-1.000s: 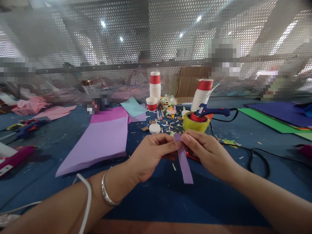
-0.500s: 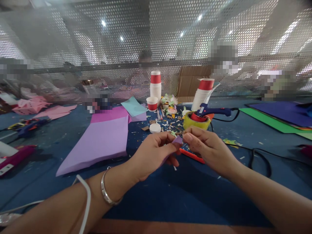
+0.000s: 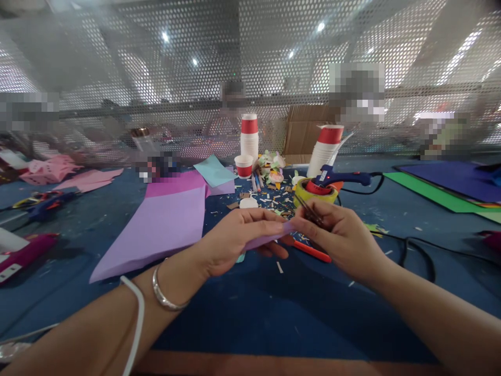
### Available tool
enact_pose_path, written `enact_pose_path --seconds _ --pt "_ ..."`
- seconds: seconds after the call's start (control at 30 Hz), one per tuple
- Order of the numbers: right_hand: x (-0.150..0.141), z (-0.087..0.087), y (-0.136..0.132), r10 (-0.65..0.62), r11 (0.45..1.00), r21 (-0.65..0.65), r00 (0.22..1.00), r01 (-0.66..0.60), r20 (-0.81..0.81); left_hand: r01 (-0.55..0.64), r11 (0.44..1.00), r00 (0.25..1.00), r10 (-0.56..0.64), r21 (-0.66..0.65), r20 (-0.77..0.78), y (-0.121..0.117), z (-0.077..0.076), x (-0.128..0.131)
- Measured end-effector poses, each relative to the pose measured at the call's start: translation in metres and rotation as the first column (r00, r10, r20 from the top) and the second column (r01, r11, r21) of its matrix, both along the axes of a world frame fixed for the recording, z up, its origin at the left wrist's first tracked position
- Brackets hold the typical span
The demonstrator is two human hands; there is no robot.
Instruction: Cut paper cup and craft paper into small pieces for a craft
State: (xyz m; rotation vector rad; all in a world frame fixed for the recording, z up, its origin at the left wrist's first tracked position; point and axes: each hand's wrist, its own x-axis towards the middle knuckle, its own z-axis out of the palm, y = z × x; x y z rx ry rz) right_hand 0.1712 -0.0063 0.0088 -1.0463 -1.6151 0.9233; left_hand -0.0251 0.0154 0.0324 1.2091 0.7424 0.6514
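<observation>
My left hand (image 3: 238, 237) and my right hand (image 3: 336, 235) meet above the middle of the blue table (image 3: 274, 313). Both pinch a narrow purple paper strip (image 3: 270, 238), which lies nearly flat between my fingertips. The right hand also holds a thin dark stick-like thing against its fingers; I cannot make out what it is. A silver bangle sits on my left wrist. Under the hands lie red-handled scissors (image 3: 311, 250).
A stack of purple paper sheets (image 3: 164, 219) lies to the left. Behind the hands are a yellow tape roll (image 3: 313, 194), a blue glue gun (image 3: 344, 178) with a black cord (image 3: 415, 250), stacked red-and-white cups (image 3: 249, 137), pens and paper scraps. Green and blue sheets (image 3: 450, 190) lie at right.
The purple strip hung down from my fingers a second ago; now it is turned nearly flat and held between both hands. The hands have shifted slightly away from me.
</observation>
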Motion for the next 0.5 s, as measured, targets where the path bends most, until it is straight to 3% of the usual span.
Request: enact_pose_path --seconds 0.2,0.5 --pt "0.000 -0.001 -0.001 -0.041 0.997 -0.069 0.958 0.022 -0.284 0.083 0.994 0.963 -0.061 -0.073 0.263 -0.005 0.002 0.001" --pt "-0.001 -0.003 -0.003 -0.040 0.998 -0.061 0.926 0.018 -0.376 0.032 0.996 0.931 -0.001 -0.079 0.365 -0.011 -0.004 0.010"
